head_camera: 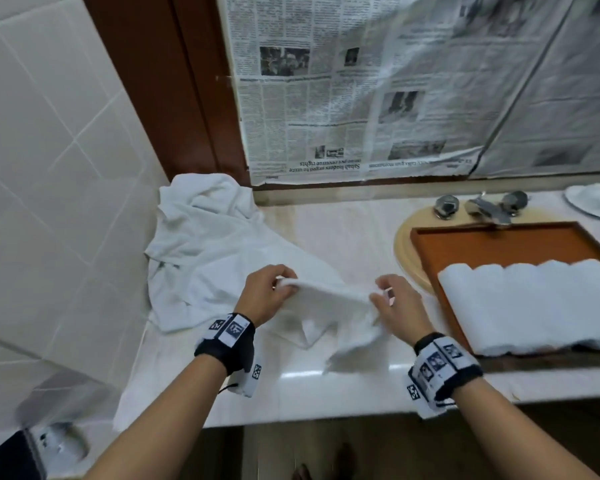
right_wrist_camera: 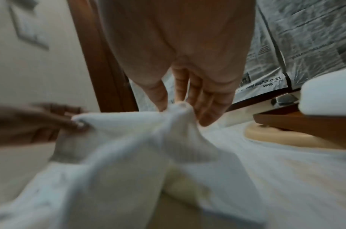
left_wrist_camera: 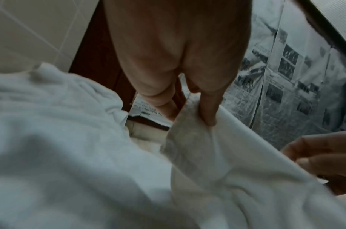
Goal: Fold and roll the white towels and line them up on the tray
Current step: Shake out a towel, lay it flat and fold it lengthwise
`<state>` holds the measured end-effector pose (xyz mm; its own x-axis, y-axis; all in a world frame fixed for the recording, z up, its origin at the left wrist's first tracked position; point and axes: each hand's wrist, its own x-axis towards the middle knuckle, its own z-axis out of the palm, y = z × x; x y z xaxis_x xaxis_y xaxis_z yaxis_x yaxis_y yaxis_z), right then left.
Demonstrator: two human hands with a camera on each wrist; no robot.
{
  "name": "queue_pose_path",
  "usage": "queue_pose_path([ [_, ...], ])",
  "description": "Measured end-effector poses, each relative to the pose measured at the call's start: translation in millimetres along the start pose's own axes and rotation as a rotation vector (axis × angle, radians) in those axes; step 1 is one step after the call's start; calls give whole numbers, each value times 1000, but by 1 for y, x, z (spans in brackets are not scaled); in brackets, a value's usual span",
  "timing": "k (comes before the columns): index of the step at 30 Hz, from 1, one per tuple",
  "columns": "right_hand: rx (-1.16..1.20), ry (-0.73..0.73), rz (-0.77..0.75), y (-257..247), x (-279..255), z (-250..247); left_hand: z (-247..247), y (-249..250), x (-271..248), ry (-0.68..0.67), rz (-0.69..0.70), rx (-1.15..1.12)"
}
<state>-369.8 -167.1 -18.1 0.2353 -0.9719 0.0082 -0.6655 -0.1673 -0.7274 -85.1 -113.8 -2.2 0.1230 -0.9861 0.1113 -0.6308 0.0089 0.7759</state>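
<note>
The marble counter (head_camera: 326, 223) is carrying the whole job. A heap of unfolded white towels (head_camera: 201, 251) is lying at its left end, presumably waiting their turn. The wooden tray (head_camera: 499, 242) is sitting over the sink at right, holding a row of rolled towels (head_camera: 534, 303) packed side by side along its near half (the far half is bare). Between heap and tray, one towel (head_camera: 329, 306) is hanging just above the counter: the left hand (head_camera: 267, 296) and right hand (head_camera: 394, 303), held apart, are each pinching a top corner, apparently stretching it flat for folding.
</note>
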Motion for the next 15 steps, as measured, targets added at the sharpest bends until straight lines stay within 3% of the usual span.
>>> queue_pose_path([
  [4, -124, 30, -129, 16, -47, 31, 31, -16, -19, -51, -122, -14],
  [8, -370, -367, -155, 19, -86, 68, 49, -25, -23, -47, -242, 68],
  [10, -527, -444, -135, 28, -90, 78, 54, -28, -24, -23, -255, 59],
  [15, -472, -340, -238, 38, -81, 81, 61, -28, -35, 2, -291, 41],
])
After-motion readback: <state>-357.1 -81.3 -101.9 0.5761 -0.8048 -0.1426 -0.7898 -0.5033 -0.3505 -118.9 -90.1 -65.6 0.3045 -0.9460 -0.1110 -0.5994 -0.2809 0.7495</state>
